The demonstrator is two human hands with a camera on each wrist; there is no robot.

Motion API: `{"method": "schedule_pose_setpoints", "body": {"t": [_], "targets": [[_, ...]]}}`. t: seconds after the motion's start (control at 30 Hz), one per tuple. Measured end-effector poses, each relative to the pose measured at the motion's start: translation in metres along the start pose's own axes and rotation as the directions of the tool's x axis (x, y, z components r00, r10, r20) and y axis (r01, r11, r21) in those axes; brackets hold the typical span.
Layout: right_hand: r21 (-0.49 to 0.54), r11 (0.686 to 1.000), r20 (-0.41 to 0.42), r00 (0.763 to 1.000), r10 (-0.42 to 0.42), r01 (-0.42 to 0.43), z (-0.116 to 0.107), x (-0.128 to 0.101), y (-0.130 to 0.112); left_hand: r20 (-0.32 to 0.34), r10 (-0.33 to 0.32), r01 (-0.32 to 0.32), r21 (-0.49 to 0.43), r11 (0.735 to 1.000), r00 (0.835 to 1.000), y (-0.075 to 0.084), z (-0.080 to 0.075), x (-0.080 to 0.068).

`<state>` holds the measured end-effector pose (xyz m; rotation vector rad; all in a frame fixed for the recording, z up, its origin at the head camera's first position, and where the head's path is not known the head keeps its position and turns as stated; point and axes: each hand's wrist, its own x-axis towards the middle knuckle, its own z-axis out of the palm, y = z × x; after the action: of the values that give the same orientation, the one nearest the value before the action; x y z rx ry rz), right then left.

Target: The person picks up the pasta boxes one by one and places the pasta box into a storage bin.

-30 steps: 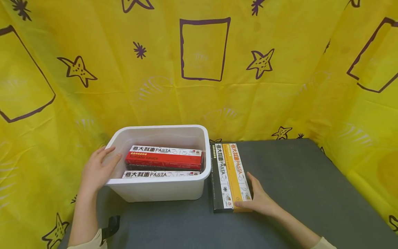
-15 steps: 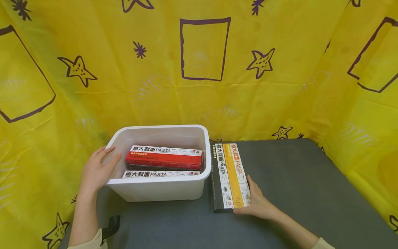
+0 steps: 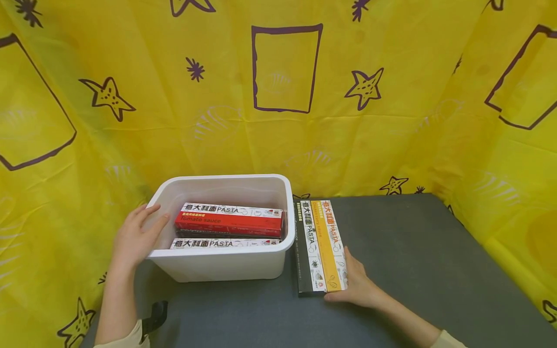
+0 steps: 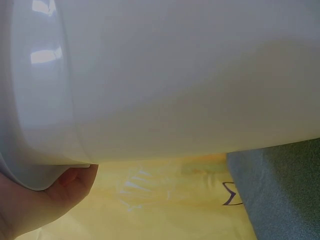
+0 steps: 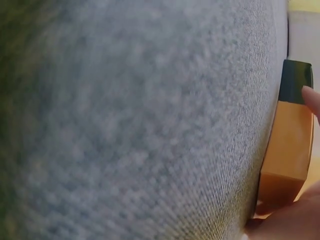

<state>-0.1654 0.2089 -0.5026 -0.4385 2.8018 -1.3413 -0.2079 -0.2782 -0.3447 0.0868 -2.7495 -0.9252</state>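
Low in the middle of the head view, the right hand [image 3: 359, 285] curls its fingers and thumb round the near corner of the orange pasta box [image 3: 330, 244], which lies flat on the grey table [image 3: 413, 251] beside a black box [image 3: 304, 251]. It looks light, stiff and smooth, so holding the long sides seems best. Over at the left, the left hand [image 3: 137, 239] rests flat and spread on the white bin [image 3: 226, 263].

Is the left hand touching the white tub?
Touching. In the head view the left hand lies flat against the white tub's left wall; in the left wrist view the palm presses the tub's rim.
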Motion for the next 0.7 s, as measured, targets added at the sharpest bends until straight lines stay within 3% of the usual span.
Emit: {"method": "schedule_pose_setpoints", "body": {"t": [0.23, 0.7], "targets": [[0.000, 0.997, 0.021, 0.997, 0.073, -0.073, 0.0017, -0.0006, -0.0053, -0.006, 0.004, -0.004, 0.006, 1.000, 1.000, -0.0016, 0.0004, 0.0010], [-0.037, 0.999, -0.064, 0.998, 0.012, -0.015, 0.0061, 0.0006, -0.0018, -0.001, 0.002, -0.002, 0.003, 1.000, 1.000, 0.0002, -0.0007, 0.0007]]}}
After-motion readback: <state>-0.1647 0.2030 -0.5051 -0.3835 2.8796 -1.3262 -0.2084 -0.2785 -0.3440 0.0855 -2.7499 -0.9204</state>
